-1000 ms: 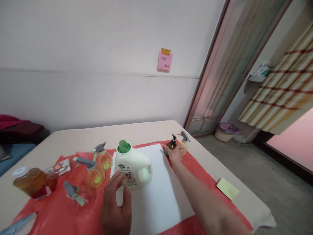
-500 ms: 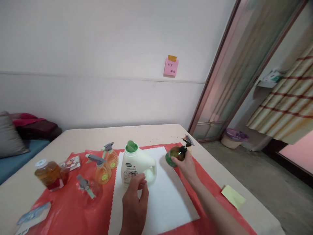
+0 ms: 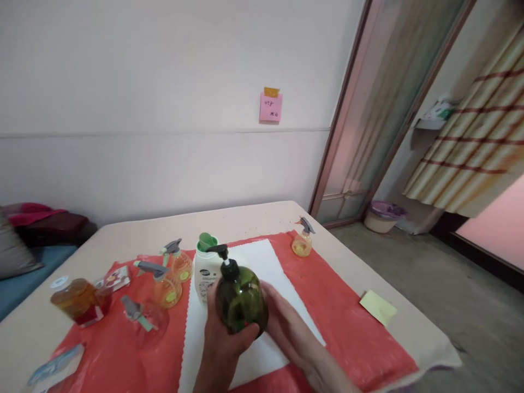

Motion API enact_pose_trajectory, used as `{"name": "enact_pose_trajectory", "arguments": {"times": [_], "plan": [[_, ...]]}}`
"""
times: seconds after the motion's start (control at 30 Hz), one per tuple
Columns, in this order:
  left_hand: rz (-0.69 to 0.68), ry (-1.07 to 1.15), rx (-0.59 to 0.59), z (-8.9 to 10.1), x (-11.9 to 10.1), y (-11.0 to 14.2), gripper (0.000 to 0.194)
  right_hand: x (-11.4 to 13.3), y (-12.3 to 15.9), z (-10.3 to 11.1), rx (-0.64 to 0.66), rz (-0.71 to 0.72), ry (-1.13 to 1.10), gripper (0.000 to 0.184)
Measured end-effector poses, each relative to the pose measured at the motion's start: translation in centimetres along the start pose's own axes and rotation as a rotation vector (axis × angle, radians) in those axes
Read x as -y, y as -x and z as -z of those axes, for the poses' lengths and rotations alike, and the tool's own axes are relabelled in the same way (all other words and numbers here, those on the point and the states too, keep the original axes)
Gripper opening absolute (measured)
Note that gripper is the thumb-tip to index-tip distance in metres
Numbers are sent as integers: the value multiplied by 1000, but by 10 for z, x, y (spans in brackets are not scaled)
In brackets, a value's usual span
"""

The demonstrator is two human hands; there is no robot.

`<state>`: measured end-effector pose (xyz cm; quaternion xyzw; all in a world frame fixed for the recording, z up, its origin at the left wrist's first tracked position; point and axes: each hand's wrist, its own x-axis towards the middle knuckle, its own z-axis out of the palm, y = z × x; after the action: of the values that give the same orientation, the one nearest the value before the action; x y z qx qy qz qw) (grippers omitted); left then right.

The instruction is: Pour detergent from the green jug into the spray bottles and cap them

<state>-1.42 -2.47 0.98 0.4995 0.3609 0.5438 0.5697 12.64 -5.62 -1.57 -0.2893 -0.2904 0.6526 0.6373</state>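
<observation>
Moved the bottle (image 3: pixel 243 295) in from the right, to in front of the jug (image 3: pixel 203 271), above the sheet (image 3: pixel 268 262). Holding it tilted, in the clamped grip of left hand (image 3: pixel 223 339) and right hand (image 3: pixel 283 318).

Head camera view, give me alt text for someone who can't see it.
Two hands hold a dark green pump bottle over a white sheet on a red cover, partly hiding a white jug. Three spray bottles and an amber jar are to the left; one more spray bottle stands beyond the sheet's right edge.
</observation>
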Motion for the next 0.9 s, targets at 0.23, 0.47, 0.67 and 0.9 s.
{"name": "enact_pose_trajectory", "arguments": {"times": [0.23,0.47,0.67,0.9], "plan": [[57,-55,82,4,10,4,103,-27,10,-12,155,-197,-428,59],[-169,31,115,32,8,-5,77,-21,9,3,111,-290,-361,63],[-42,-67,109,47,-7,-6,53,-27,12,3,184,-402,-302,64],[58,-53,212,53,-22,-4,50,-34,6,-1,52,-545,-245,74]]}}
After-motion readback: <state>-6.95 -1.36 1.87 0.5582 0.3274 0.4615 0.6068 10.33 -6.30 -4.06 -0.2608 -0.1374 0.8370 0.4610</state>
